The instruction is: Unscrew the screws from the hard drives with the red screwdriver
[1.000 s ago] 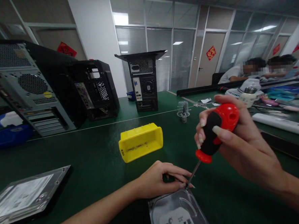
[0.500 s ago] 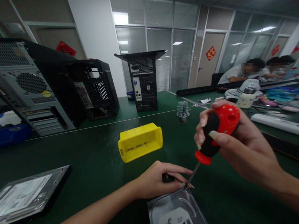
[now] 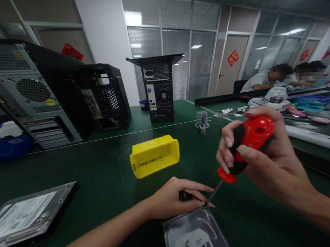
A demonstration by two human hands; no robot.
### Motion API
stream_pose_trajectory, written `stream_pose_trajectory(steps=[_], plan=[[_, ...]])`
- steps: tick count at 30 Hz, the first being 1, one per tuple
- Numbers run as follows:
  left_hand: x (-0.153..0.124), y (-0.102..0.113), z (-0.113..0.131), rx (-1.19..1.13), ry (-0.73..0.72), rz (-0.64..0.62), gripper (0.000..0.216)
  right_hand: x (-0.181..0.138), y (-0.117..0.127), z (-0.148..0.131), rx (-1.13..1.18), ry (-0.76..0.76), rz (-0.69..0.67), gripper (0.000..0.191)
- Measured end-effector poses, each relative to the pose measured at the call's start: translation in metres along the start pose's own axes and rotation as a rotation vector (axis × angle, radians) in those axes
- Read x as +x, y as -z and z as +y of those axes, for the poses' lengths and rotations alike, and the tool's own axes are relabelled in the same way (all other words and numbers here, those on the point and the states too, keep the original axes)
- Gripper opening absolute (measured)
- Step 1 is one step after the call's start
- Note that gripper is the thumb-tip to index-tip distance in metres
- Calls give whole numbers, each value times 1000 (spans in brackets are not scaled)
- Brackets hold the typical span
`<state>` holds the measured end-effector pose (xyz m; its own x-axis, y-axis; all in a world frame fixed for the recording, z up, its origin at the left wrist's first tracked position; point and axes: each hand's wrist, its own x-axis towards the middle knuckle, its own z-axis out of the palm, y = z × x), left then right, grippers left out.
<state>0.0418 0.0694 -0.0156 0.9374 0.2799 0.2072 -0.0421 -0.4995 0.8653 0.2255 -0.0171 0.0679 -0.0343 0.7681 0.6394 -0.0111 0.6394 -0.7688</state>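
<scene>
A silver hard drive [image 3: 188, 230] with a white label lies at the bottom centre, cut off by the frame's lower edge. Along its far edge, my left hand [image 3: 176, 199] has its thumb and fingers closed around the far right corner. My right hand [image 3: 270, 161] grips a red and black screwdriver [image 3: 256, 131] by its thick handle. The screwdriver is tilted, and its shaft runs down to that corner, between my left fingertips. Whatever the tip touches is too small to make out.
Behind the drive stands a yellow bin [image 3: 156, 157]. Another hard drive [image 3: 30, 213] lies at left. Computer cases [image 3: 160, 90] line the back and left. A clear-domed part [image 3: 202, 123] stands beyond my right hand. A white bar [image 3: 313, 136] lies at right; people [image 3: 276, 75] sit farther off.
My right hand and the screwdriver handle have shifted slightly right, so the shaft leans more. The tip stays at the drive's corner. My left hand and the drive have barely moved.
</scene>
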Motion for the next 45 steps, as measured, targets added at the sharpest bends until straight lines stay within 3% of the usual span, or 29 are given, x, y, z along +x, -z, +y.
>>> stream_pose_trajectory(steps=[8, 18, 32, 39, 45], plan=[[0, 1, 2, 11, -1, 3, 35, 1, -7, -8, 58, -81, 20, 38], [0, 0, 0, 5, -14, 9, 35, -3, 0, 1, -85, 30, -5, 44], [0, 0, -3, 22, -27, 5, 36, -1, -3, -4, -55, 50, -17, 38], [-1, 1, -3, 27, -15, -10, 36, -3, -3, -7, 32, -9, -30, 36], [-1, 0, -2, 17, -14, 1, 35, -4, -3, -8, 32, -110, 11, 47]])
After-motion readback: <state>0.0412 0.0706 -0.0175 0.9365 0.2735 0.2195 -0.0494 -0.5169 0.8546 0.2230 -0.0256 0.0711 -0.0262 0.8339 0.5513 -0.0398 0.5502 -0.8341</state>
